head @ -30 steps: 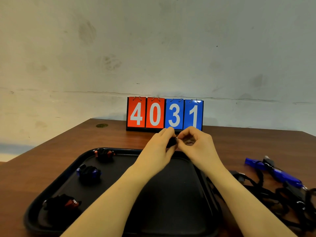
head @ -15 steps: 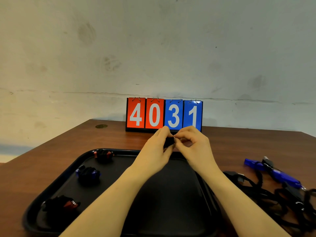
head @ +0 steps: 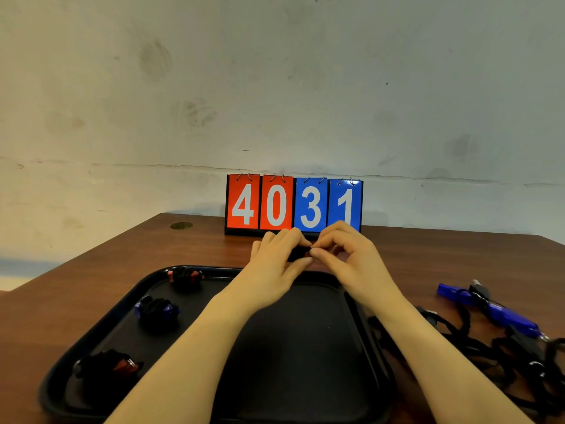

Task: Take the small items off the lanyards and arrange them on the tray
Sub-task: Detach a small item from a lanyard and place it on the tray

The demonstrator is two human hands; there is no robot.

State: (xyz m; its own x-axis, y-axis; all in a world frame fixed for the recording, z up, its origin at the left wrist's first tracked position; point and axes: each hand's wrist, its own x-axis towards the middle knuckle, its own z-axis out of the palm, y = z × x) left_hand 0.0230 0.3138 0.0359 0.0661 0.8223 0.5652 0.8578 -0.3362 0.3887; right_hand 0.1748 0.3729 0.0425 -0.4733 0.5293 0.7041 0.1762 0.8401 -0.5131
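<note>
A small dark item [head: 298, 254] is sitting between both hands above the far rim of the black tray [head: 305, 347], toward 12 o'clock; its long axis and heading are too hidden to tell. The left hand [head: 276, 261] is curling thumb and fingers around it from the 9 o'clock side. The right hand [head: 348, 258] is pinching at its 3 o'clock end, fingertips narrow. Three bundled items [head: 157, 312] are lying along the tray's 9 o'clock edge. Black lanyards [head: 501, 356] with blue whistles [head: 507, 316] are lying at 3 o'clock on the table [head: 91, 289].
</note>
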